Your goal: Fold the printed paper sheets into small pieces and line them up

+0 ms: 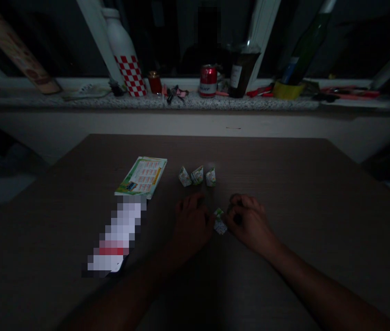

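A small folded piece of printed paper (220,222), white and green with a roughly diamond outline, lies between my hands low over the table. My left hand (195,221) has its fingers curled, thumb and fingertip at the paper's left edge. From the other side, my right hand (250,221) pinches the right edge with thumb and forefinger. Just beyond them stand three similar folded paper pieces in a row: a left one (184,176), a middle one (197,175) and a right one (211,176). Dim light hides the detail of the fingertips.
On the brown table (284,170), a stack of printed cards (143,177) lies at left, with a phone with a blurred-out screen (117,236) nearer me. Behind, the stone windowsill (181,104) holds a checkered bottle (131,73), a red can (208,82), a dark cup (243,73) and a green bottle (307,41).
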